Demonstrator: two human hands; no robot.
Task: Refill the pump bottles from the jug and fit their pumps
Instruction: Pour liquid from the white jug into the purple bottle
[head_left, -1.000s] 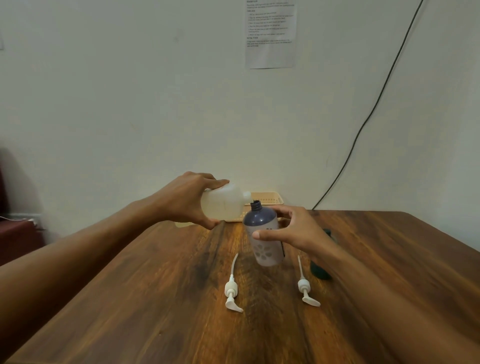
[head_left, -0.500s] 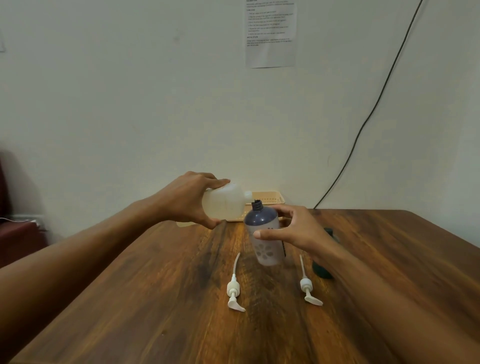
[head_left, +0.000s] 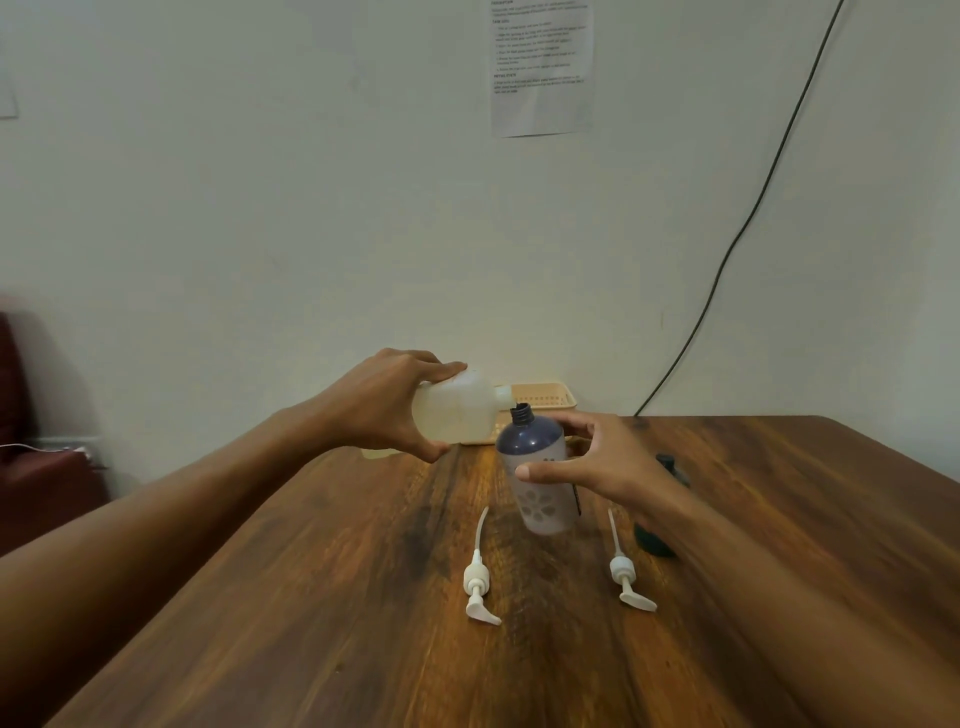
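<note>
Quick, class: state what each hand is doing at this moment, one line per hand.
Left hand: closed around the tipped jug, spout at the bottle's neck.
Right hand: fingers spread around the purple bottle; firm grip cannot be told.

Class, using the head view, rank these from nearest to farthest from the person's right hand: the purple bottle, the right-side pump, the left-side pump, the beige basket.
From the right hand:
1. Purple bottle, within its grasp.
2. Right-side pump, lying just below the wrist.
3. Left-side pump and beige basket by the wall: too close to call.
</note>
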